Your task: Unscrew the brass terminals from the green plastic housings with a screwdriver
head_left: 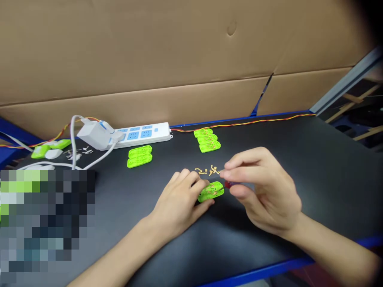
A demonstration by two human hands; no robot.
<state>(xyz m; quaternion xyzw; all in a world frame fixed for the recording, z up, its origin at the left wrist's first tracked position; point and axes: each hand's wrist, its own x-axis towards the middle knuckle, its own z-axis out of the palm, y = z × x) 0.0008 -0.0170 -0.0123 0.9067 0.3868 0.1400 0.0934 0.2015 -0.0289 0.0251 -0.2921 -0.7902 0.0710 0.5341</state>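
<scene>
My left hand (182, 195) grips the left end of a green plastic shell (216, 190) lying on the black table. Small copper-coloured parts show inside the shell. My right hand (266, 189) is closed on a small tool with a dark red handle (229, 184); its thin tip points left at the shell's right side. Just behind the shell lie several loose brass pieces (213, 170). Farther back is a group of three green shells (207, 140) with copper-coloured parts in them. Two more green shells (139, 156) rest side by side to the left.
A white power strip (146, 134) with a plugged-in adapter (95, 134) and white cables stands at the back left. Green and white pieces (49, 150) lie beyond the cables. A red-yellow wire (254, 121) runs along the back edge, before a cardboard wall (179, 52).
</scene>
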